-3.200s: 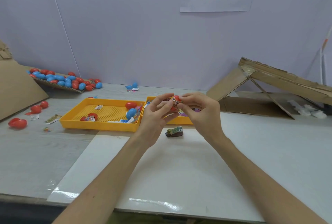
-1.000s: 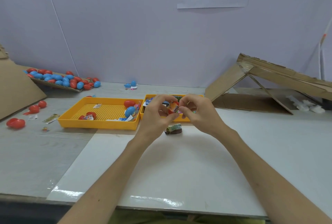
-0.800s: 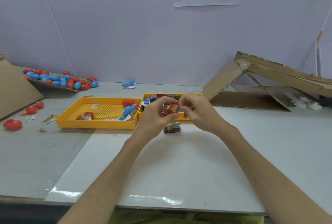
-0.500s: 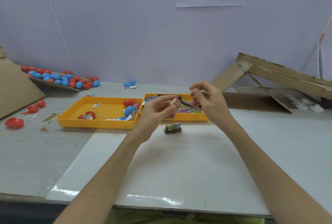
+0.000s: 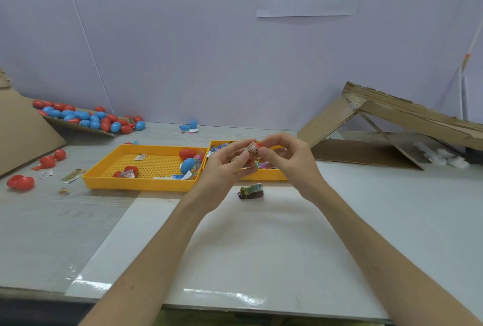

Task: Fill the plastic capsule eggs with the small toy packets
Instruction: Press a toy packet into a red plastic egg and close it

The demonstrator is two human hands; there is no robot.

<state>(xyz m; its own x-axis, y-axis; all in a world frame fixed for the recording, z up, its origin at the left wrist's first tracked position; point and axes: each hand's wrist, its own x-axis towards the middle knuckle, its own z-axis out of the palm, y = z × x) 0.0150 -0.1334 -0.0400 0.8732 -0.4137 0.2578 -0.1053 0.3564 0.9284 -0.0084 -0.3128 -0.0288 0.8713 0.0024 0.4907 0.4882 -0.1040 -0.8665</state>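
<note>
I hold a small crumpled toy packet (image 5: pixel 252 149) above the right yellow tray (image 5: pixel 264 176). My left hand (image 5: pixel 226 166) pinches it from the left between thumb and fingers. My right hand (image 5: pixel 285 158) pinches its right side, and a bit of red capsule egg (image 5: pixel 258 144) shows at those fingertips; the rest is hidden. The right tray holds several more packets. The left yellow tray (image 5: pixel 104 172) holds a red egg (image 5: pixel 187 153), a blue egg (image 5: pixel 187 165) and loose packets. Another packet (image 5: pixel 251 191) lies on the white board below my hands.
A pile of red and blue eggs (image 5: pixel 86 117) lies on cardboard at the back left. Loose red eggs (image 5: pixel 21 182) and scraps lie on the table's left side. A folded cardboard box (image 5: pixel 392 121) stands at the right. Two blue eggs (image 5: pixel 189 126) sit by the wall.
Half a second ago my right hand was lifted away and open while my left hand alone held the packet. Now my right hand has come back and pinches it too.
</note>
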